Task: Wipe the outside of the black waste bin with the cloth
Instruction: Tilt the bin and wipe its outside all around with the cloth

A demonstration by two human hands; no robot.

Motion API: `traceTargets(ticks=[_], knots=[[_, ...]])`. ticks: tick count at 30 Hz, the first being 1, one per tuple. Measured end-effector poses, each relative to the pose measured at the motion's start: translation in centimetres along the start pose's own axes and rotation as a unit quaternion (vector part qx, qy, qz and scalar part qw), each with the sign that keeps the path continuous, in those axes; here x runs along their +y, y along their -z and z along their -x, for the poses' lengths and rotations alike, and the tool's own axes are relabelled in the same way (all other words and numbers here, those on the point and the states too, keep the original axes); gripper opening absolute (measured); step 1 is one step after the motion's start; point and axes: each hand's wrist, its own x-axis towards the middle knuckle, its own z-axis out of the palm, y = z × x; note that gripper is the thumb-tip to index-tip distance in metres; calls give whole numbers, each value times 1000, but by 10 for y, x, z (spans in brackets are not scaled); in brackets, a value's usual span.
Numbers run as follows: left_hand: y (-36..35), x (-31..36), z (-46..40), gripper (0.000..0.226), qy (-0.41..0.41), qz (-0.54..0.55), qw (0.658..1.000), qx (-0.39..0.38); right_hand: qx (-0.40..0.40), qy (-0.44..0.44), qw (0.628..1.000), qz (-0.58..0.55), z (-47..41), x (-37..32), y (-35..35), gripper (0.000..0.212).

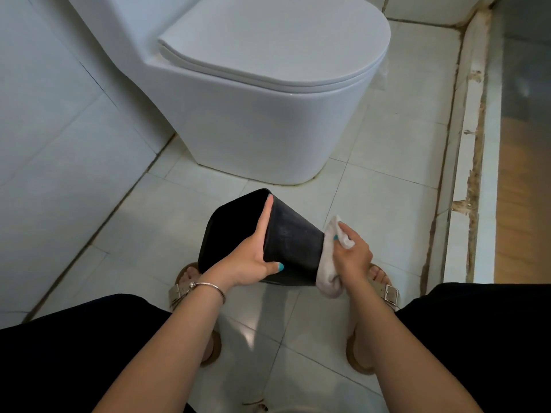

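The black waste bin (293,242) is held tipped on its side above the floor, its open mouth facing left and its base to the right. My left hand (253,257) grips the bin's rim, with a finger along the edge and the thumb on the outer wall. A white cloth (328,257) covers the bin's base end. My right hand (353,254) holds the cloth bunched and presses it against the base.
A white toilet (268,93) with its lid down stands just beyond the bin. A tiled wall (44,129) runs along the left. A raised, stained threshold (471,150) borders the tiled floor (384,210) on the right. My sandalled feet are below the bin.
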Motion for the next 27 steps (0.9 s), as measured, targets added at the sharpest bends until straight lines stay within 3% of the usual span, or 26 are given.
traceTargets(ticks=[4,9,13,17,23,27], knots=[[0,2,-5,123,8,-9,1000,1,-5,47,999,-23,10,-21,-8,39],[-2,9,-17,125,-3,-13,1000,-20,-52,146,978,-138,40,-70,-12,45],[-3,7,-18,124,-8,2,1000,-27,-65,206,963,-161,50,-75,-13,61],[-1,5,-15,122,-2,36,999,-19,-62,169,972,-149,33,-57,-13,55],[-4,1,-5,120,-8,35,999,-3,-37,28,996,-72,0,-12,2,37],[-4,0,-6,121,-8,32,999,8,-28,3,994,-102,-1,-18,8,33]])
